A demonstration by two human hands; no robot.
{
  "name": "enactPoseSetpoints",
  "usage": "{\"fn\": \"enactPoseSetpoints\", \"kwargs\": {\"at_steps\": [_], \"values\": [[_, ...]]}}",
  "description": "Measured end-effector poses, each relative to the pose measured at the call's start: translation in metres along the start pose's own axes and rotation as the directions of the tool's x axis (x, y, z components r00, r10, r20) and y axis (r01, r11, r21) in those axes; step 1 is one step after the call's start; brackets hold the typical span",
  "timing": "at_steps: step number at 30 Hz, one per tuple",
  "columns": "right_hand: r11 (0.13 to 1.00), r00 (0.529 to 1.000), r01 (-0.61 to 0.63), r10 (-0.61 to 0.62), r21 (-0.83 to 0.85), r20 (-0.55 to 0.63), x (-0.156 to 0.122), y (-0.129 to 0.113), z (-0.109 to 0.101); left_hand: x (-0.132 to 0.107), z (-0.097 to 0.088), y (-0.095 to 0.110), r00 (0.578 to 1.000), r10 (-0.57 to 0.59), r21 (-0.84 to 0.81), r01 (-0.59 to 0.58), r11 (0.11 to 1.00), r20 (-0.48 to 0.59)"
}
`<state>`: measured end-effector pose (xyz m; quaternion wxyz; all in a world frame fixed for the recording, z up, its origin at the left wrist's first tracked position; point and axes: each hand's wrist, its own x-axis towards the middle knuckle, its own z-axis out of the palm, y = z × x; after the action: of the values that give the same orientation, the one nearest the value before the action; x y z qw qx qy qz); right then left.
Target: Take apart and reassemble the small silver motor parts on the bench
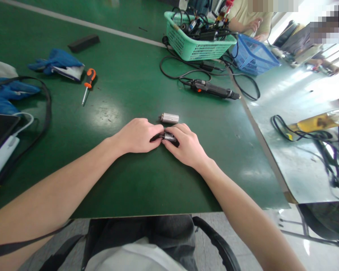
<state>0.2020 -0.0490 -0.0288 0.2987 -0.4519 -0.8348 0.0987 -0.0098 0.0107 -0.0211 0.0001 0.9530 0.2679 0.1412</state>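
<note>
Close together over the green table (124, 184), both my hands are closed around small parts. My right hand (188, 145) grips a small dark metal cylinder (169, 137) between thumb and fingers. Pinched in my left hand (141, 135) is a thin black piece (156, 137), mostly covered by the fingers. Its tip meets the cylinder's left end; whether the two are joined I cannot tell. Just beyond my fingertips lies a silver metal cylinder (169, 118) on its side, with a narrow dark fitting at its left end.
An orange-handled screwdriver (89, 79), blue gloves (58, 62) and a black block (84, 43) lie left. A corded electric screwdriver (211, 89) rests ahead, below a green basket (197, 49) of tools and cables. A blue basket (254, 56) stands beside it. Another person (250, 20) sits beyond.
</note>
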Motion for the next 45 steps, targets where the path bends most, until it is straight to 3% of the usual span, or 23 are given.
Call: {"fn": "enactPoseSetpoints", "kwargs": {"at_steps": [45], "values": [[0.999,1.000,-0.021,0.020,0.039,0.015,0.0006,0.0003,-0.0027,-0.0002,0.0003,0.0010,1.000,-0.022,-0.026,0.022,0.999,0.007]]}}
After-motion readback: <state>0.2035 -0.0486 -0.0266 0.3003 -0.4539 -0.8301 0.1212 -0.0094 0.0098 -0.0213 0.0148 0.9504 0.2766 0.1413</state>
